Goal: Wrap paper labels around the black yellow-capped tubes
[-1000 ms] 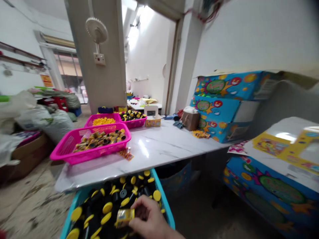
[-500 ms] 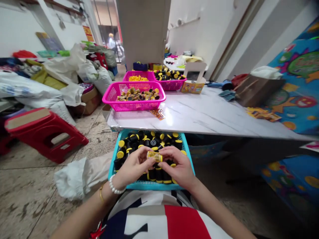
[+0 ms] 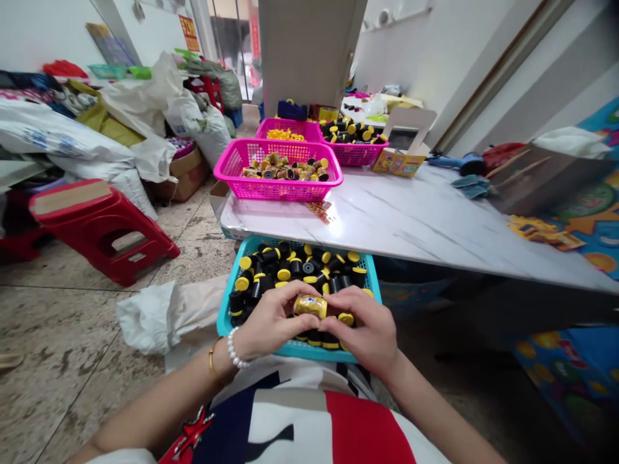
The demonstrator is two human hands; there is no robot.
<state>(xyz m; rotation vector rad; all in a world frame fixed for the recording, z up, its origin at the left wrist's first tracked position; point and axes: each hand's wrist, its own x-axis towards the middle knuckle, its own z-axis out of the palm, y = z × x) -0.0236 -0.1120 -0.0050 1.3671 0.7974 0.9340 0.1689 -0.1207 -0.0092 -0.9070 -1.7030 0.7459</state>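
Canister (image 3: 310,307) with yellow label is grasped between our left hand (image 3: 272,321) and right hand (image 3: 367,323), one at each end. We hold it above the near half of the blue basket (image 3: 314,350); a pink basket (image 3: 285,190) rests at the front left corner of the counter (image 3: 387,209).

A cluttered room that looks like a small workshop or packing room, arranged around a white marble-patterned table (image 3: 411,216): pink plastic baskets (image 3: 280,190) of many small pieces stand on its left end, and a turquoise basket (image 3: 225,309) full of yellow-capped black containers (image 3: 271,255) sits at its near edge. Left of the table, bulging sacks (image 3: 198,125) are heaped behind a red plastic stool (image 3: 104,238) on a mottled floor (image 3: 53,322). A printed carton with a handle (image 3: 399,162) stands toward the table's far edge.
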